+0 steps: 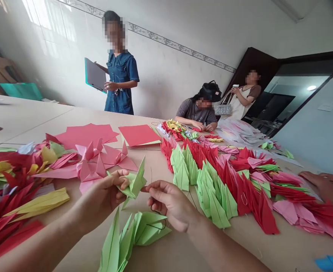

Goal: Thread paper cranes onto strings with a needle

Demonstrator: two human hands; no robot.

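Observation:
My left hand [106, 192] is closed on a light green folded paper piece [135, 182], held above the table with its pointed tip up. My right hand [169, 202] is pinched shut, its fingertips at the right edge of that piece; what lies between them is too small to make out. Just below my hands lies a strung-looking group of green folded pieces [126, 238], with a dark loop of thread [164, 223] at its right end. Pink folded paper flowers [91, 166] lie beyond my left hand.
Rows of green pieces [214, 196] and red pieces [237, 189] stand to the right. Mixed folded paper [10, 189] is heaped at left. Red sheets [139, 135] lie farther back. One person [122, 83] stands holding a clipboard, another [194, 113] sits working. Someone's hand [322, 181] rests at right.

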